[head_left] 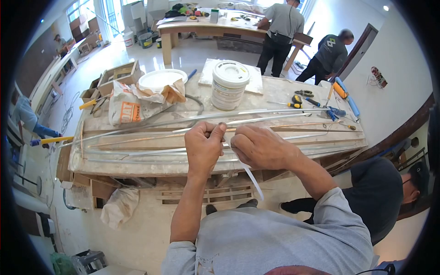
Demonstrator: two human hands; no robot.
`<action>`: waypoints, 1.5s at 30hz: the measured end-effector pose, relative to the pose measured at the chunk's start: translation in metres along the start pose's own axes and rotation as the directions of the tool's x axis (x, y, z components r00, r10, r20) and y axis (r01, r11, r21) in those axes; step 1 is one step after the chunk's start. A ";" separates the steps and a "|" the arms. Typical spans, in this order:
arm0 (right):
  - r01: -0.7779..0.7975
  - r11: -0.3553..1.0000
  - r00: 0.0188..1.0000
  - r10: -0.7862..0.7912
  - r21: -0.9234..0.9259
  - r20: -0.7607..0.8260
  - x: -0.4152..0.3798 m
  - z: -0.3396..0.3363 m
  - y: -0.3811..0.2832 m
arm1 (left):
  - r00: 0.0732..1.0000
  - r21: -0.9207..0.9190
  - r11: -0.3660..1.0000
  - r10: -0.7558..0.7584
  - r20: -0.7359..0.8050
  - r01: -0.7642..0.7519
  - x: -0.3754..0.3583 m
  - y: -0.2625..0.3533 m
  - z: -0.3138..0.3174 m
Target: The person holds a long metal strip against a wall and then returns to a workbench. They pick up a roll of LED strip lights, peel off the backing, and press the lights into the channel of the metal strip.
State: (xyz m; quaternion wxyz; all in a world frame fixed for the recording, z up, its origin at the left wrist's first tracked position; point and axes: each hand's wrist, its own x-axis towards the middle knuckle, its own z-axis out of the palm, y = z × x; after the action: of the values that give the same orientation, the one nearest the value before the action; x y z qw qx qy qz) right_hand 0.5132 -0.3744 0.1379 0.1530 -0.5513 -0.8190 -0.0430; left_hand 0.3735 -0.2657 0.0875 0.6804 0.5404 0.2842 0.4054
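Both hands at frame centre, left hand and right hand, closed pinching a thin white strip above the surface; uneven pull could kink it.

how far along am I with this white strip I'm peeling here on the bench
Done: a length of the white strip already hangs loose below your hands. In hand: your left hand pinches its upper end and your right hand grips it beside that. Left: several long metal profiles lie along the workbench; I can't tell whether they carry strips.
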 end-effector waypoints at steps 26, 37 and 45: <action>-0.115 0.991 0.992 0.110 0.066 0.063 -0.029 0.000 -0.013 | 0.997 -0.026 0.999 -0.033 -0.073 0.031 0.010 -0.009 -0.002; -0.133 0.988 0.990 0.131 0.072 0.044 -0.045 0.006 -0.017 | 0.996 -0.015 0.999 -0.041 -0.084 0.040 0.015 -0.018 -0.008; -0.118 0.990 0.993 0.119 0.083 -0.012 -0.053 0.005 -0.018 | 0.993 -0.048 0.998 -0.055 -0.101 0.050 0.018 -0.022 -0.014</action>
State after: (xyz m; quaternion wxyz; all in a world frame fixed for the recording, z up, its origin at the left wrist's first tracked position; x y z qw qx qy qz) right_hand 0.5141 -0.4274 0.1188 0.1848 -0.5919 -0.7846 -0.0048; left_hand 0.3766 -0.2449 0.0635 0.6874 0.4958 0.3235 0.4208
